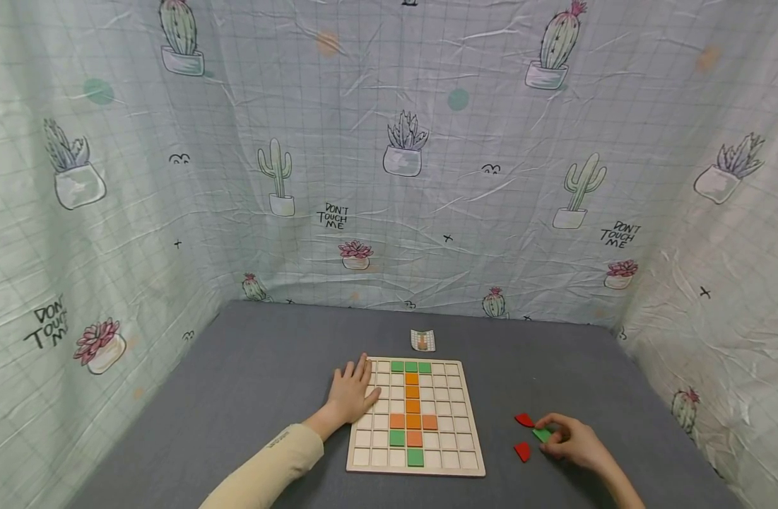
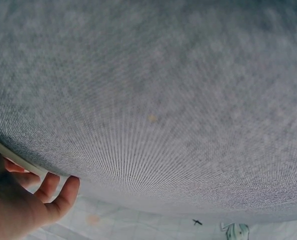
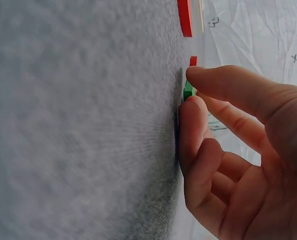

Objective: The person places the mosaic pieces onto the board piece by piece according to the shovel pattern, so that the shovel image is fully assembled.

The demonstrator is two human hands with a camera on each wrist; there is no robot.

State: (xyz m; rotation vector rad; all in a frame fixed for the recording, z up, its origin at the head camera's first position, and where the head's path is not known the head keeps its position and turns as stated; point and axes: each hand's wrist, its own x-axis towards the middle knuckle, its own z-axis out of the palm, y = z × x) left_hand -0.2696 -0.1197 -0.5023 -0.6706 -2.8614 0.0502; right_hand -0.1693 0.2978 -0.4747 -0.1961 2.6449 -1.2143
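A wooden grid board (image 1: pixel 449 458) lies on the table, with green and orange square tiles set in a column and short rows. My left hand (image 1: pixel 350 396) rests on the board's left edge, fingers spread; in the left wrist view the left hand (image 2: pixel 31 205) shows its fingertips at the board's edge. Right of the board, my right hand (image 1: pixel 576 442) pinches a green tile (image 1: pixel 543 435) between thumb and fingers, low over the table. The right wrist view shows the green tile (image 3: pixel 189 90) between the fingertips, partly hidden by them.
Two red pieces with a curved side, one farther (image 1: pixel 524 420) and one nearer (image 1: pixel 522 452), lie between the board and my right hand. A small pattern card (image 1: pixel 422 341) sits behind the board on the grey table (image 1: pixel 287 353). Cactus-print curtains (image 1: pixel 389 247) enclose the back and sides.
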